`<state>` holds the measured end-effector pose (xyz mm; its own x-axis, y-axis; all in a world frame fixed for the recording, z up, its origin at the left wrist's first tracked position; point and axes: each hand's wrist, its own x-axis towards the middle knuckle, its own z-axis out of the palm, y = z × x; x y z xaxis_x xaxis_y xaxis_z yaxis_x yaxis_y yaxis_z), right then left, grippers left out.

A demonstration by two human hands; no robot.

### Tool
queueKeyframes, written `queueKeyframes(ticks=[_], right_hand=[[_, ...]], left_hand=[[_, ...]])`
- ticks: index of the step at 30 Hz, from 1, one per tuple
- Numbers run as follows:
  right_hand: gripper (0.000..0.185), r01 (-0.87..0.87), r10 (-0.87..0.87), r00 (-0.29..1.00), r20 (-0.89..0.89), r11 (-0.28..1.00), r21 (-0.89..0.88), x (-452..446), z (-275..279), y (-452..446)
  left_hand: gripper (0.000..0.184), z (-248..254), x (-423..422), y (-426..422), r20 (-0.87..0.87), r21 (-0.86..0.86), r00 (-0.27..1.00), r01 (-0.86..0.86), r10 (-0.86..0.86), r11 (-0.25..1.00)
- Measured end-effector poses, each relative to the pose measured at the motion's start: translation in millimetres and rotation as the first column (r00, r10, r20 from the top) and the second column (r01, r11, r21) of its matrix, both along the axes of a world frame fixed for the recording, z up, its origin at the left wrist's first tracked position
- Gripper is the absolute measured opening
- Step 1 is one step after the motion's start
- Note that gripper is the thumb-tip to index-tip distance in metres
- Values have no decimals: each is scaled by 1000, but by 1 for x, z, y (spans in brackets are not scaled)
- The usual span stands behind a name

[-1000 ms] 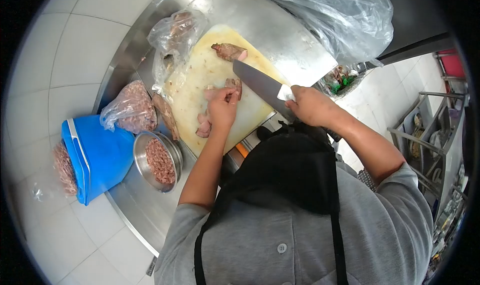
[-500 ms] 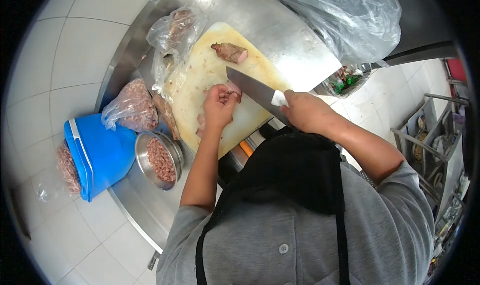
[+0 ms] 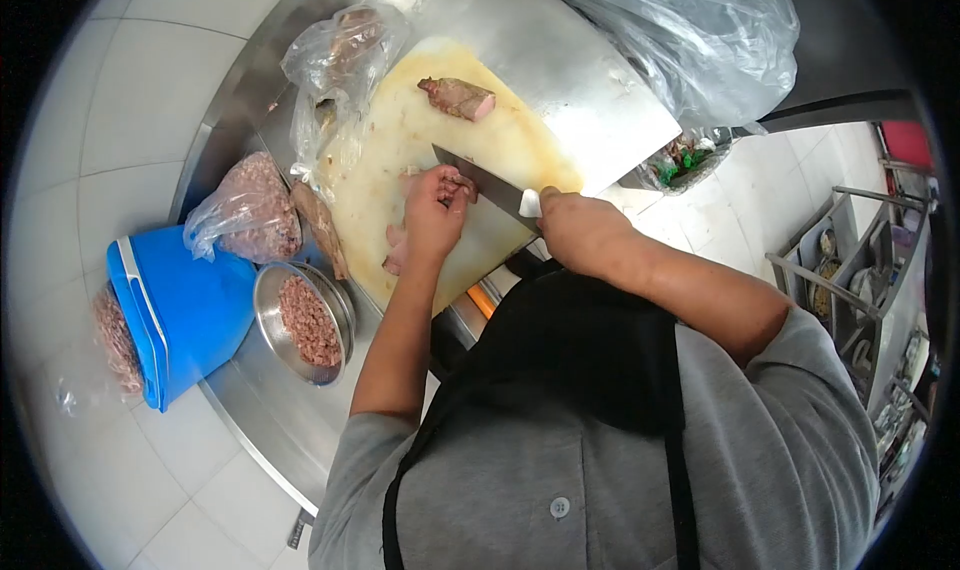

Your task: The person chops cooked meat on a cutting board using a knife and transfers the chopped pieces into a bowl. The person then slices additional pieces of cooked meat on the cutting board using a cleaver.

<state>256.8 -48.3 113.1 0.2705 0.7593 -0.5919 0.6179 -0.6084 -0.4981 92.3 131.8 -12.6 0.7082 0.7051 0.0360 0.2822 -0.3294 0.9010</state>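
Note:
My left hand [image 3: 437,210], fingers curled, presses a small piece of meat [image 3: 462,187] on the yellowish cutting board [image 3: 500,100]. My right hand [image 3: 578,228] is closed round the white handle of a large knife [image 3: 487,188], whose blade lies right beside that meat. Farther up the board rests a larger chunk of meat [image 3: 457,99] with a pink cut face. Cut pieces [image 3: 396,249] lie below my left hand, near my forearm. The fingertips of my left hand are partly hidden.
Left of the board are a metal bowl of chopped meat [image 3: 310,322], a bag of meat [image 3: 258,207], a long meat piece [image 3: 318,228] and a blue container [image 3: 190,305]. Plastic bags [image 3: 345,55] [image 3: 690,40] lie beyond; a waste bin [image 3: 684,162] is at right.
The knife and my right hand have moved left and closer to my left hand. My left hand, flatter over the meat earlier, is now curled more tightly on it.

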Motion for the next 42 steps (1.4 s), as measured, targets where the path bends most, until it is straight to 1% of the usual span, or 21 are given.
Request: queueKeyframes(ticks=[1, 3, 5, 7, 8, 10, 13, 14, 16, 17, 19, 21, 25, 28, 30, 34, 36, 37, 39, 40, 42], right_hand=[[30, -9, 9, 1000, 5, 1000, 3, 0, 1, -1], [31, -6, 5, 1000, 19, 1000, 19, 5, 7, -6], [33, 64, -65, 998, 3, 993, 100, 16, 20, -20], [35, 83, -84, 996, 8, 991, 107, 30, 23, -33], [36, 102, -103, 995, 9, 989, 104, 37, 21, -40], [38, 98, -97, 995, -14, 989, 107, 47, 10, -49], [39, 88, -88, 996, -9, 994, 65, 51, 5, -55], [39, 113, -110, 991, -74, 993, 33, 53, 10, -55], [40, 139, -139, 979, -150, 990, -6, 54, 18, -55], [39, 156, -157, 966, -205, 988, -21, 55, 21, -54], [38, 171, -174, 948, -265, 985, -37, 54, 20, -49], [37, 146, -169, 926, -338, 985, -91, 55, 19, -44], [41, 127, -157, 915, -372, 986, -106, 55, 11, -39], [41, 126, -140, 919, -367, 990, -64, 56, -2, -38], [41, 98, -89, 943, -321, 995, 13, 53, -13, -32], [41, 123, -151, 913, -379, 988, -96, 44, -9, -13], [41, 129, -107, 947, -304, 990, 55, 37, -28, -11], [41, 128, -106, 947, -302, 990, 54, 37, -31, -16], [41, 64, -36, 980, -195, 988, 140, 34, -34, -33], [41, 63, -35, 980, -195, 988, 138, 29, -36, -37], [40, 93, -69, 986, -152, 983, 160, 22, -40, -43]], left_hand=[[32, 0, -2, -1, -54, 61, 999, 4, -1, 998], [33, 2, 0, -3, -74, 109, 997, 19, -11, 994], [35, 6, 3, -1, -106, 157, 994, 35, -18, 987], [35, 14, 8, -1, -109, 35, 994, 25, -21, 999], [35, 18, 10, -1, -113, 37, 993, 27, -23, 999], [31, 33, 18, 2, -315, 216, 942, 189, -114, 958], [27, 32, 19, 3, -325, 218, 923, 284, -205, 934], [27, 32, 19, 2, -334, 215, 919, 292, -211, 932], [23, 29, 17, -1, -248, 165, 953, 219, -175, 962], [23, 26, 16, -3, -258, 161, 950, 224, -178, 961], [22, 21, 14, -3, -166, 345, 980, 165, -113, 924], [21, 19, 14, -4, -181, 316, 978, 161, -107, 935], [17, 21, 16, -5, -179, 236, 977, 157, -116, 959], [16, 23, 19, -5, -181, 275, 974, 186, -139, 943], [17, 24, 18, -7, -178, 269, 976, 171, -126, 948], [17, 23, 19, -12, -156, 272, 984, 122, -82, 955], [17, 23, 18, -13, -145, 275, 985, 126, -88, 953], [16, 23, 19, -12, -126, 282, 987, 128, -95, 951], [15, 20, 18, -13, -122, 247, 989, 108, -80, 963], [15, 18, 17, -12, -118, 215, 991, 90, -65, 973], [15, 15, 16, -11, -110, 229, 992, 88, -64, 969]])
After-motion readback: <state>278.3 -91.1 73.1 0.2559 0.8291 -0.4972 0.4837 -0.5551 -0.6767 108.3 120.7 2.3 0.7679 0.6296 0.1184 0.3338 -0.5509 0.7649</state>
